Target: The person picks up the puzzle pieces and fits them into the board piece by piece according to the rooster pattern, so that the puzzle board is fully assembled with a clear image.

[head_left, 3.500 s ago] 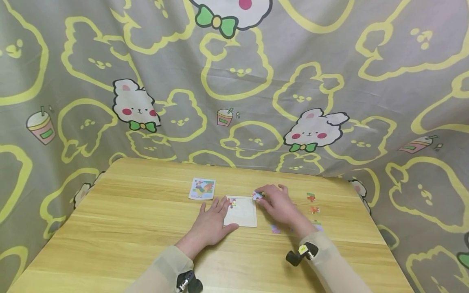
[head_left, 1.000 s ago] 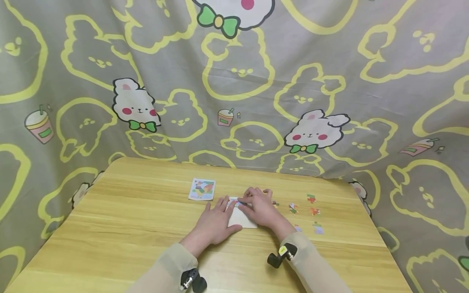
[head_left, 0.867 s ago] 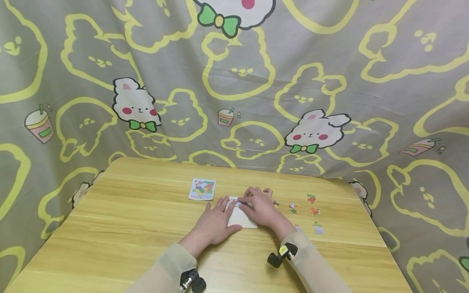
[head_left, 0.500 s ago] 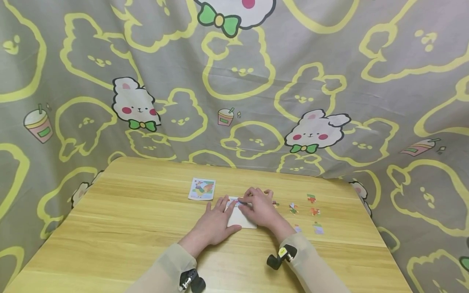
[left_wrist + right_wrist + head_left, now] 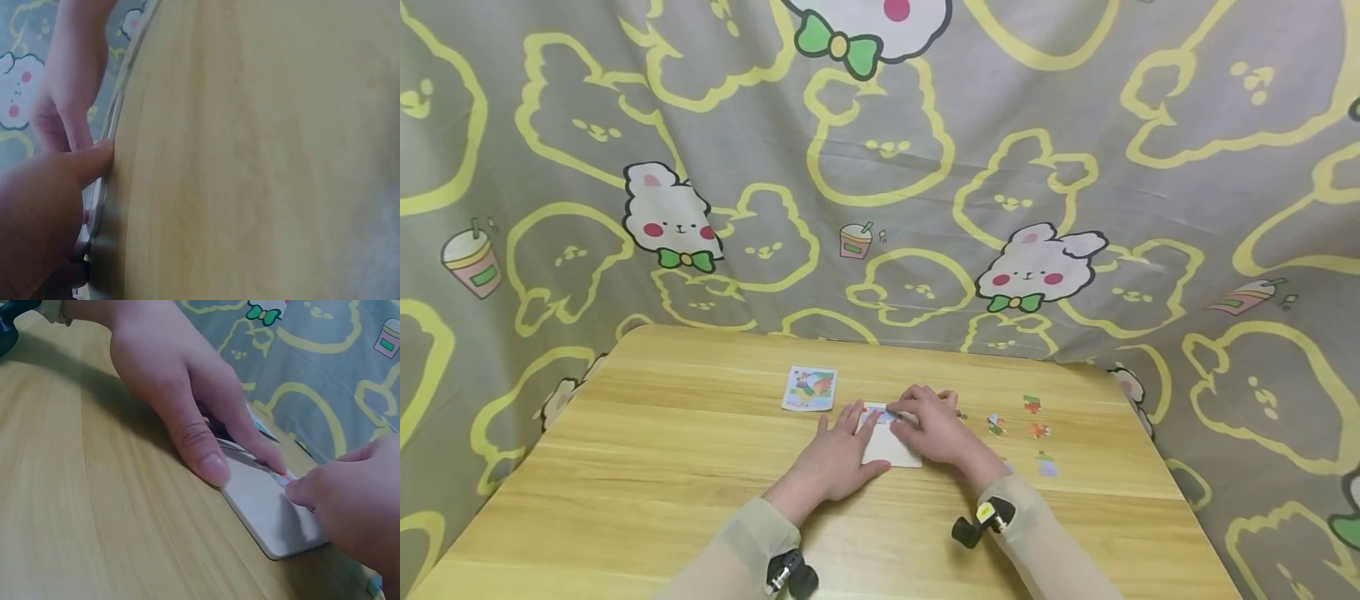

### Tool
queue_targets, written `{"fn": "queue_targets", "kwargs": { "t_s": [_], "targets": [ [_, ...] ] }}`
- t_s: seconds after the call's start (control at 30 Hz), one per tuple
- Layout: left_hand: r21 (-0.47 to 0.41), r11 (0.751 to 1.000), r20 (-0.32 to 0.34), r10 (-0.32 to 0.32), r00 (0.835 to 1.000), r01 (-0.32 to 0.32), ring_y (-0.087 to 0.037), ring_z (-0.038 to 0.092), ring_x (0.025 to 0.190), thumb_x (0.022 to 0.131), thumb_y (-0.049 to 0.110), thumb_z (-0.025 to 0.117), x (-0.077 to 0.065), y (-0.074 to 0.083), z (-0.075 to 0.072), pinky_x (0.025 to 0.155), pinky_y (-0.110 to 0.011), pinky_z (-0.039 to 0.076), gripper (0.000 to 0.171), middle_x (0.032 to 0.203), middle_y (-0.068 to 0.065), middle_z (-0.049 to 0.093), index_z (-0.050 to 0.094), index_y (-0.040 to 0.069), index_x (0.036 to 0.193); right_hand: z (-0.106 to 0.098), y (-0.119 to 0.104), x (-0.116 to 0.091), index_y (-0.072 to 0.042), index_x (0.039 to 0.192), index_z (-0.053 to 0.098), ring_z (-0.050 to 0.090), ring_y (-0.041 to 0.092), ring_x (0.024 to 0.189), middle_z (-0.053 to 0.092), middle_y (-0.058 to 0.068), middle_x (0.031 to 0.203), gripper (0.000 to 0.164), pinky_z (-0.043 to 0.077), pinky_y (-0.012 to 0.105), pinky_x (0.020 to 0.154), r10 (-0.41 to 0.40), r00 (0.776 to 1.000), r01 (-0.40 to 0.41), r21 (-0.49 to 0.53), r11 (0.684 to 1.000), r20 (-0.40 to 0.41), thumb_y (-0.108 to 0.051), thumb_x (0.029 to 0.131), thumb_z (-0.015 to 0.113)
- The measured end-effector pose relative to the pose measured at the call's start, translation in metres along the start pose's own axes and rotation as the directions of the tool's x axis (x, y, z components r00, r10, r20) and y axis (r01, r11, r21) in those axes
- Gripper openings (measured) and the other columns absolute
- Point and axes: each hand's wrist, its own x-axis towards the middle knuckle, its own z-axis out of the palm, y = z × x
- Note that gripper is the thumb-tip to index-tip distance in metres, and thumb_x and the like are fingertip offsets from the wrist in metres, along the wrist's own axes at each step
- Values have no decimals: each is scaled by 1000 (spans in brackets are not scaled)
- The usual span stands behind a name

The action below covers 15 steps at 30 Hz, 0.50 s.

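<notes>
A white square puzzle tray (image 5: 891, 450) lies on the table, with coloured pieces along its far edge. My left hand (image 5: 838, 462) rests on its left side, fingers straight, index fingertip on the pieces and thumb at the near edge. Over the tray's far part, my right hand (image 5: 940, 429) pinches a jigsaw piece (image 5: 892, 411) between thumb and index finger, largely hidden by the fingers. In the right wrist view, the right thumb touches the bare tray surface (image 5: 269, 506) near its edge, and the left fingertips (image 5: 300, 490) meet the piece row.
Several loose jigsaw pieces lie to the right, among them a red and green one (image 5: 1032, 404), an orange one (image 5: 1040, 430) and a purple one (image 5: 1047, 464). A picture card (image 5: 809, 388) with a bird lies beyond the left hand. A patterned curtain (image 5: 887, 275) surrounds the table.
Since the earliest frame, my right hand has carried the piece left from the tray's far right corner onto its far part, and my left index finger has moved over the pieces. Lately both hands hold still.
</notes>
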Motion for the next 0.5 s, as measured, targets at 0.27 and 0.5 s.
{"fn": "queue_targets", "kwargs": {
  "t_s": [0.27,0.5],
  "targets": [
    [-2,1000,4,-5,1000,5,-42,26,156,106,63,51,0,1,1,118,-71,27,86,168,-26,29,35,3,165,-13,7,-11,-8,133,73,58,22,115,65,4,125,35,18,56,105,-9,1000,9,81,997,1,-21,100,76],
    [-36,999,0,-6,1000,6,-44,26,156,105,61,54,-1,1,1,118,-71,25,85,168,-26,29,36,4,165,-27,13,-23,-9,131,75,60,22,115,65,-1,123,35,20,57,104,7,1000,-5,70,998,-26,-19,98,79]
  ]
}}
